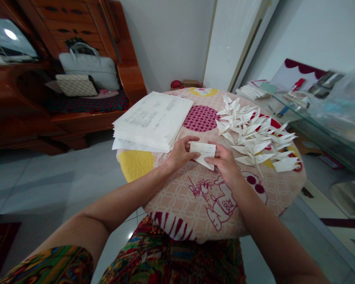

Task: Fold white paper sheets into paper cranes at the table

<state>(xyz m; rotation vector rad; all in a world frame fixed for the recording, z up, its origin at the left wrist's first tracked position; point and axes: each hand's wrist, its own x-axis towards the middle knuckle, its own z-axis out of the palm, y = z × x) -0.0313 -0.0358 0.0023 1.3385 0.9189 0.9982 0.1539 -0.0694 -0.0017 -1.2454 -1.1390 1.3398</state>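
Observation:
Both hands pinch a small folded piece of white paper [203, 152] just above a round table covered with a patterned cloth [201, 201]. My left hand [182, 152] grips the paper's left edge with closed fingers. My right hand [225, 161] holds its right and lower side, fingers curled. A pile of several folded white paper cranes [254, 134] lies on the cloth just right of my hands. A thick stack of printed white sheets [152, 120] rests on the table's left side, close to my left hand.
A wooden bench [85, 114] with a grey bag [90, 69] and a quilted pouch [75, 85] stands at the left. A glass-topped table [319, 122] with papers and pens is at the right. Grey tiled floor lies around the table.

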